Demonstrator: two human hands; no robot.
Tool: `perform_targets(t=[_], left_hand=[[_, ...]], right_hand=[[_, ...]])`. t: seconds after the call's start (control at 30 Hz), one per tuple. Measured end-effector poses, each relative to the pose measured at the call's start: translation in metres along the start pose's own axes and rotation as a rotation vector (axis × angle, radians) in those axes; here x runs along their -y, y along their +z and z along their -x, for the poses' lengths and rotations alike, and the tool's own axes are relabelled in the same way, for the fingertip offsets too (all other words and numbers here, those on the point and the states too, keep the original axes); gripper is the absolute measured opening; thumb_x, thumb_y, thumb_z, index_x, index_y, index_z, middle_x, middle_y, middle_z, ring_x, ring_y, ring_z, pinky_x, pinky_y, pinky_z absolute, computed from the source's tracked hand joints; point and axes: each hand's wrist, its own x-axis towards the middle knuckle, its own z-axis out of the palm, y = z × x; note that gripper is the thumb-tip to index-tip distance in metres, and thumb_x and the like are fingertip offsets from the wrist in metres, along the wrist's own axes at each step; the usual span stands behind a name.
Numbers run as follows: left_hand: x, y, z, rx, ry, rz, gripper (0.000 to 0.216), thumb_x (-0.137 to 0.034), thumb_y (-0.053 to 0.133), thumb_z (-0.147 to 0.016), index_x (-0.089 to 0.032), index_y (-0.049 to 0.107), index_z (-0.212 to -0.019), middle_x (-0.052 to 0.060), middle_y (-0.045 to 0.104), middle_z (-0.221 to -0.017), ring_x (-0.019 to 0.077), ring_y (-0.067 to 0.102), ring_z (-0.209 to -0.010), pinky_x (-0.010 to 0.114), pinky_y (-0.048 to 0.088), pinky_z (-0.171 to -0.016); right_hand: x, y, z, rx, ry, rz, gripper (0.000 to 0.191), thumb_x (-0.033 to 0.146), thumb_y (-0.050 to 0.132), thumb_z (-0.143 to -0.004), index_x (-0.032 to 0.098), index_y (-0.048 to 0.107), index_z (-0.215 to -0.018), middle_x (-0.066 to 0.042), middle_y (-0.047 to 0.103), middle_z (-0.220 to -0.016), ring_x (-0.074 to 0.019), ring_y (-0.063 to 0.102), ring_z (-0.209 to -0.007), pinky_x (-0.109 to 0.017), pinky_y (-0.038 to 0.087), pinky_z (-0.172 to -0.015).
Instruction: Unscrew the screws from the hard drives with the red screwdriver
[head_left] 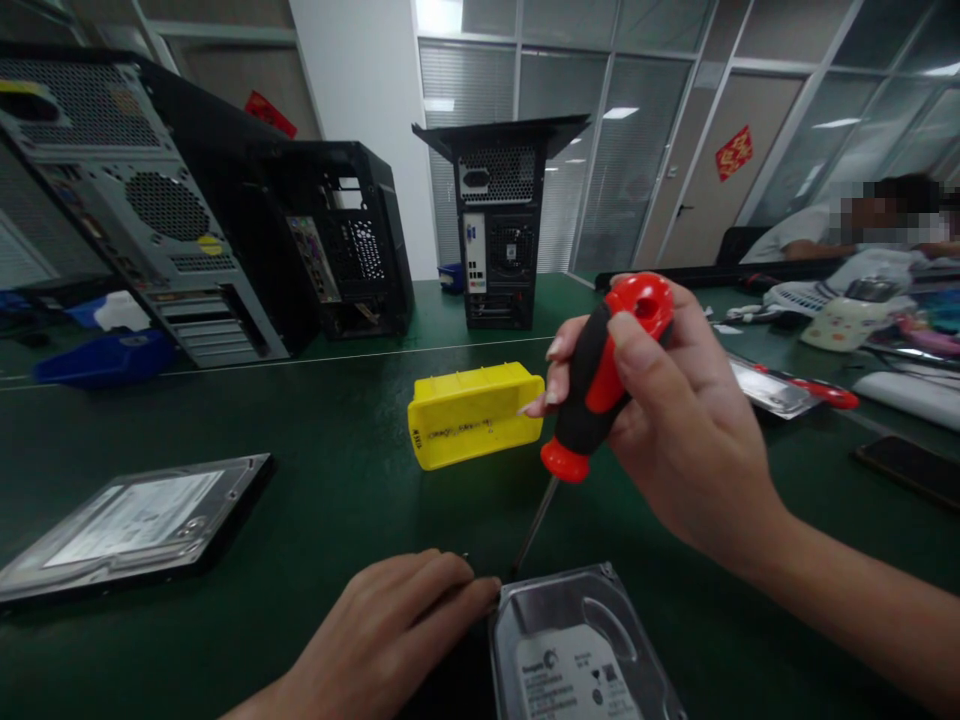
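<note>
My right hand (675, 410) is wrapped round the red-and-black handle of a screwdriver (592, 375). The shaft slants down, and its tip is beside the upper left corner of a silver hard drive (570, 640) with a white label. My left hand (405, 620) lies low at that same corner, fingers bent and fingertips against the drive's edge, close to the screwdriver tip. What sits under the left fingertips is hidden. A tiny dark piece (466, 556), too small to name surely, shows just past the left knuckles. Beyond both hands is a yellow plastic bin (476, 415) with handwriting on it.
Another hard drive (135, 525) lies at left. Computer cases (499, 230) stand at the back, with a large one (172, 210) at left by a blue bin (109, 358). A phone (911, 470) and a drive with a red-handled tool (825, 393) lie right; a person (802, 235) sits beyond.
</note>
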Motion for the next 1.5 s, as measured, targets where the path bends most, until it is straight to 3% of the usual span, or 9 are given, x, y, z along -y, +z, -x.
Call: perform_targets(t=[0.2,0.6,0.77,0.9,1.07,1.3,1.5], left_hand=[[-0.003,-0.011,-0.006,-0.007,0.075,-0.092,0.037,-0.017,0.022,-0.103,-0.014,0.059,-0.102,0.000,0.066,-0.073,0.0108,0.058,-0.053,0.023,0.043,-0.047],[-0.008,-0.010,-0.007,-0.009,0.125,-0.115,0.037,-0.013,0.022,-0.102,-0.011,0.060,-0.100,0.000,0.064,-0.067,0.0111,0.056,-0.052,0.024,0.041,-0.048],[-0.003,0.001,-0.002,-0.021,-0.020,-0.005,0.027,-0.024,0.035,-0.101,-0.017,0.061,-0.097,0.000,0.064,-0.075,0.0119,0.058,-0.058,0.022,0.044,-0.052],[0.002,0.007,0.000,0.081,-0.196,0.286,0.024,-0.033,0.039,-0.100,-0.021,0.060,-0.098,0.000,0.061,-0.082,0.0104,0.059,-0.067,0.017,0.047,-0.057],[0.008,0.007,-0.004,0.222,-0.371,0.561,0.007,-0.017,0.053,-0.093,-0.021,0.059,-0.092,-0.001,0.055,-0.089,0.0095,0.056,-0.078,0.016,0.047,-0.066],[0.012,0.008,-0.007,0.275,-0.439,0.617,0.008,-0.011,0.058,-0.089,-0.019,0.061,-0.089,-0.001,0.055,-0.085,0.0098,0.054,-0.073,0.017,0.042,-0.060],[0.007,0.011,-0.005,0.190,-0.458,0.574,0.005,-0.014,0.061,-0.087,-0.017,0.062,-0.083,-0.002,0.055,-0.079,0.0088,0.052,-0.065,0.016,0.039,-0.054]], right_hand=[[-0.005,0.004,0.003,0.050,0.020,0.021,0.030,0.030,0.063,-0.086,0.027,0.040,-0.105,0.004,0.061,-0.084,-0.0084,0.062,-0.068,-0.026,0.057,-0.072],[-0.003,0.006,0.005,0.040,0.040,0.087,0.033,0.026,0.067,-0.082,0.027,0.040,-0.101,0.004,0.060,-0.082,-0.0085,0.063,-0.066,-0.023,0.058,-0.069],[-0.003,0.007,0.005,0.047,0.050,0.115,0.035,0.029,0.069,-0.080,0.026,0.040,-0.100,0.004,0.060,-0.082,-0.0092,0.064,-0.068,-0.023,0.059,-0.066],[-0.004,0.006,0.007,0.067,0.056,0.111,0.034,0.023,0.068,-0.081,0.026,0.041,-0.102,0.004,0.060,-0.083,-0.0086,0.064,-0.070,-0.021,0.059,-0.068],[-0.005,0.006,0.007,0.064,0.052,0.092,0.034,0.023,0.068,-0.081,0.026,0.041,-0.101,0.004,0.060,-0.083,-0.0073,0.063,-0.071,-0.020,0.058,-0.068],[-0.007,0.006,0.007,0.069,0.044,0.114,0.034,0.025,0.069,-0.080,0.026,0.041,-0.101,0.004,0.061,-0.083,-0.0089,0.064,-0.070,-0.023,0.059,-0.068],[-0.005,0.006,0.008,0.074,0.053,0.120,0.034,0.022,0.068,-0.081,0.026,0.042,-0.102,0.004,0.060,-0.084,-0.0085,0.064,-0.071,-0.023,0.058,-0.069]])
